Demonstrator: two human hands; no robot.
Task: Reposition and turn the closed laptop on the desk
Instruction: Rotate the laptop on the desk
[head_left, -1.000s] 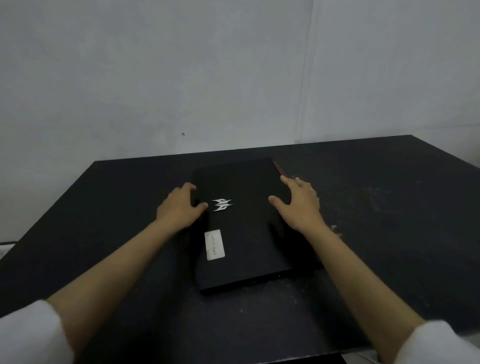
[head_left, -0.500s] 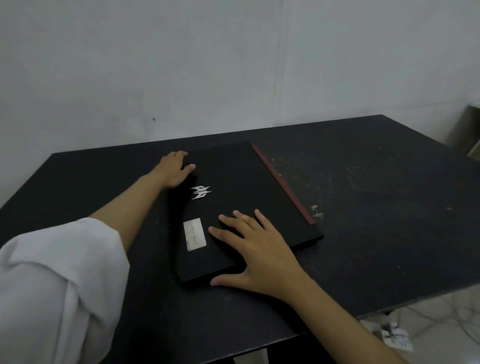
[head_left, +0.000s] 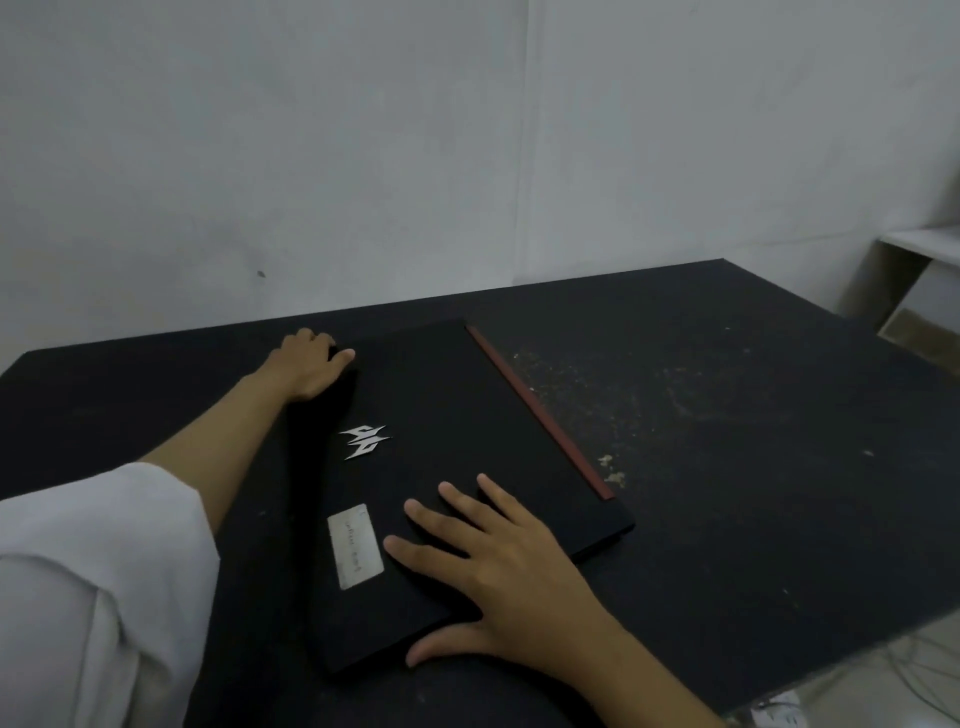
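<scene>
Compared with 0.5 s ago: little change. The laptop (head_left: 457, 467) lies at the same skew on the desk (head_left: 753, 467), red hinge strip (head_left: 540, 410) along its right edge, and both hands sit in the same places. Against 1.0 s ago: the laptop has been turned, and the hands have gone from its two long sides to opposite corners.

Near: right hand (head_left: 509, 566) lies flat on the lid at the near corner, fingers spread, thumb (head_left: 441, 647) hooked along the near edge. It presses down and is not closed around anything. White label (head_left: 356, 545) just left of its fingertips. White sleeve (head_left: 88, 587) on the left forearm at lower left.

Middle: silver logo (head_left: 366, 440) on the lid, between the hands.

Far: left hand (head_left: 306, 369) curled at the far left corner, thumb on the lid. Whether the fingers wrap the edge cannot be told.

Containers: a pale shelf unit (head_left: 914, 291) at far right; contents not discernible.
</scene>
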